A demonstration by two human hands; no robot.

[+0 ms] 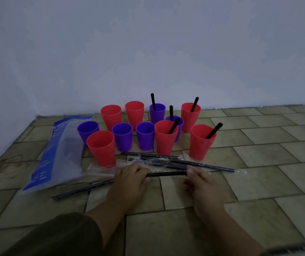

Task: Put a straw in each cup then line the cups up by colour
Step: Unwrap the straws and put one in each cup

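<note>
Head view: both hands grip one black straw (pixel 166 174), left hand (pixel 129 180) and right hand (pixel 201 183) at opposite ends.

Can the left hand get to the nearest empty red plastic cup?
Probably yes. The left hand lies just right of the nearest empty red plastic cup, with only wrapped black straws nearby.

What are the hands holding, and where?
Both hold one black straw low over the floor: the left hand grips its left end, the right hand its right end.
</note>
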